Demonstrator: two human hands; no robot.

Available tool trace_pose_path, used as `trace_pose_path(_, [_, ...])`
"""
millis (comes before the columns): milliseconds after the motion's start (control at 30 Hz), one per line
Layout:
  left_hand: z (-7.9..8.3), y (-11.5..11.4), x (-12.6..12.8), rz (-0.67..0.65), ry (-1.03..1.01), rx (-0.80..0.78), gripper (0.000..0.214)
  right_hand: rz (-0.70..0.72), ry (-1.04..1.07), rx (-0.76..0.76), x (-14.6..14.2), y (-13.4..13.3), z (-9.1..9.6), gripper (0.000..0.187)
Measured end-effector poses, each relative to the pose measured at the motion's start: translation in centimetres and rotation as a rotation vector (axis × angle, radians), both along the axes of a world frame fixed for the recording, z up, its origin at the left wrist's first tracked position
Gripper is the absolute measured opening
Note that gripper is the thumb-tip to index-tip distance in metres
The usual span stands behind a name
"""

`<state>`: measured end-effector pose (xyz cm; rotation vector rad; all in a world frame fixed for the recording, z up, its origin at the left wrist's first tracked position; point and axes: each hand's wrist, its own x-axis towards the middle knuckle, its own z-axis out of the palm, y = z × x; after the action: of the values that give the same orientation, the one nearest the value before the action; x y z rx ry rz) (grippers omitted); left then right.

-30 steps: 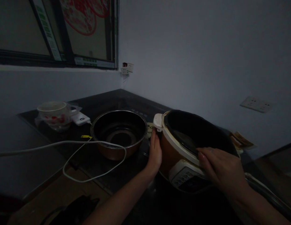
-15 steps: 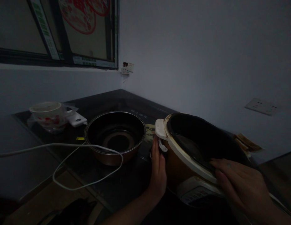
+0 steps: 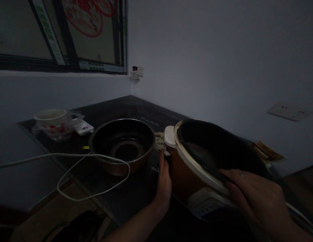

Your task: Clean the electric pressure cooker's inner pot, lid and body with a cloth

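Note:
An orange and cream rice cooker with a dark inner pot stands tilted on the black counter. My left hand lies flat against its left side, below the white hinge tab, fingers pointing up. My right hand grips the cooker's near rim above the control panel, fingers curled over the edge. A metal bowl sits to the left of the cooker.
A white cable loops across the counter and over the bowl's rim. A white power bank and a plastic cup in a bag sit at the far left. Wall sockets are on the right wall; a window is above.
The cooker has shifted slightly under both hands, moving a little right and then back left. My right hand slid further right along the rim. The bowl and cable stayed put.

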<state>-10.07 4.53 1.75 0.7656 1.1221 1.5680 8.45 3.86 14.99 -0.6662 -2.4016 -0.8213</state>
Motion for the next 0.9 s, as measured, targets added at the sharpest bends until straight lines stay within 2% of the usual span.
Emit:
trace_pose_path(67, [1.6,-0.9,0.6,0.018,0.086,0.084,0.057,-0.016,0.004,-0.016,0.0,-0.1,-0.1,0.021])
trace_pose_path(133, [2.4,-2.4,1.4,0.004,0.214,0.212,0.058,-0.029,0.005,-0.024,-0.1,-0.1,-0.1,0.022])
trace_pose_path(267, [1.7,-5.2,2.7,-0.038,0.543,0.422,0.068,-0.019,0.002,-0.022,-0.4,-0.1,0.1,0.023])
trace_pose_path(367, [1.3,-5.1,2.6,-0.010,0.733,0.565,0.075,-0.024,0.010,-0.014,-0.5,-0.1,0.2,0.023])
trace_pose_path(500, [2.3,-3.7,1.8,0.035,0.817,0.651,0.075,-0.024,-0.003,0.007,-0.5,-0.1,0.2,0.024])
trace_pose_path(600, [2.5,-3.4,1.4,0.018,0.798,0.647,0.073,-0.023,-0.001,0.002,-0.4,-0.1,0.1,0.024])
trace_pose_path(700, [1.1,-3.7,1.5,0.008,0.702,0.584,0.069,-0.025,0.013,-0.022,-0.2,-0.1,-0.1,0.023])
trace_pose_path(800, [-0.5,-3.6,1.7,0.018,0.488,0.403,0.061,-0.031,0.018,-0.035,0.0,-0.1,-0.1,0.022])
trace_pose_path(900, [-0.5,-2.2,1.2,0.021,0.254,0.219,0.059,-0.026,-0.007,-0.012,0.0,-0.1,0.0,0.022])
